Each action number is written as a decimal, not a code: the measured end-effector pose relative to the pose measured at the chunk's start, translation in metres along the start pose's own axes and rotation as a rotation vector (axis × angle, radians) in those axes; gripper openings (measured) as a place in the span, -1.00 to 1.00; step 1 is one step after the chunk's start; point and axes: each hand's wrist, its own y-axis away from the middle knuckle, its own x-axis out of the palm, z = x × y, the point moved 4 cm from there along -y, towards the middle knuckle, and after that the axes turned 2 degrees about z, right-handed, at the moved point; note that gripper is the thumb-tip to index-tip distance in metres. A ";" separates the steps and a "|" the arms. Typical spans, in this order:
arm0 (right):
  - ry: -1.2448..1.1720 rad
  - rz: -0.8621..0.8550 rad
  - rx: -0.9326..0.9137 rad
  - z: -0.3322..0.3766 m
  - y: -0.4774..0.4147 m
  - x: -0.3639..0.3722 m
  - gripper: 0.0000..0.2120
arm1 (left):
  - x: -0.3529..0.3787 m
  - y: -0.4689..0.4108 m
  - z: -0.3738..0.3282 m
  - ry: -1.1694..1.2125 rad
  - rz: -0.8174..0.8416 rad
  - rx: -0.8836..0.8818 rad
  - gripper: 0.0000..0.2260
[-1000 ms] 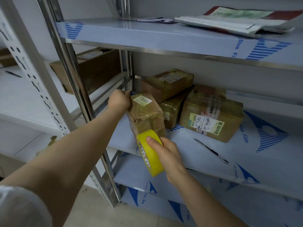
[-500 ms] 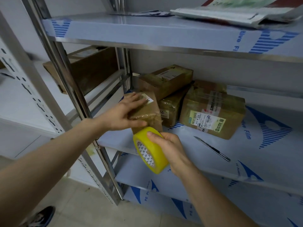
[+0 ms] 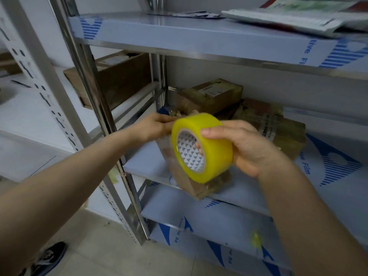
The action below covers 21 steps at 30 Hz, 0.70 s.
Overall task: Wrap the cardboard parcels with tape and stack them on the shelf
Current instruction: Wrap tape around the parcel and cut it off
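right hand (image 3: 251,150): I see it clamped on the tape roll (image 3: 211,134), thumb over the yellow outer face, fingertips hooked inside the core.
tape roll: yellow, held up on edge, core facing left and toward me. It sits left of the right palm and in front of the parcel.
left hand (image 3: 153,126): reaching in at the parcel's top edge, just left of the roll. Fingertips are blurred and partly behind the roll, so I cannot tell if it grips or only rests there.
parcel (image 3: 191,186): brown, crinkled wrap, standing at the front lip of the shelf (image 3: 147,162). It is directly behind and below the roll, and below the left hand's fingers. Middle part is hidden by the roll.
wrapped parcels (image 3: 215,94): stacked further back on the same shelf, beyond both hands; one large one lies behind the right hand.
papers (image 3: 288,18): on the shelf above, up and right of the right hand.
open carton (image 3: 119,80): on the neighbouring rack, up and behind the left forearm.
shoe (image 3: 49,257): on the floor, far below the left arm.
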 end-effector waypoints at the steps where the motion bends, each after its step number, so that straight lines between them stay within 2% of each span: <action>1: 0.007 -0.013 -0.011 0.006 -0.008 0.000 -0.54 | -0.003 -0.002 0.005 0.061 -0.005 -0.044 -0.87; 3: -0.011 -0.090 -0.007 0.008 -0.031 0.001 -0.59 | -0.005 -0.008 0.021 0.203 -0.040 -0.131 -0.84; 6: -0.013 -0.199 0.024 -0.005 -0.069 0.011 -0.69 | -0.004 -0.015 0.054 0.443 -0.259 -0.297 -0.78; 8: -0.029 -0.182 0.059 -0.019 -0.091 0.022 -0.74 | 0.001 -0.019 0.076 0.610 -0.393 -0.418 -0.78; 10: 0.036 -0.158 0.071 -0.032 -0.106 0.033 -0.79 | 0.005 -0.022 0.092 0.735 -0.445 -0.485 -0.80; 15: 0.162 -0.177 0.035 -0.033 -0.108 0.039 -0.74 | 0.004 -0.029 0.096 0.734 -0.486 -0.492 -0.79; 18: 0.251 -0.225 -0.020 -0.019 -0.085 0.040 -0.65 | 0.004 -0.032 0.091 0.708 -0.509 -0.495 -0.75; 21: 0.340 -0.193 -0.023 -0.011 -0.045 0.041 -0.57 | 0.006 -0.035 0.090 0.798 -0.545 -0.479 -0.75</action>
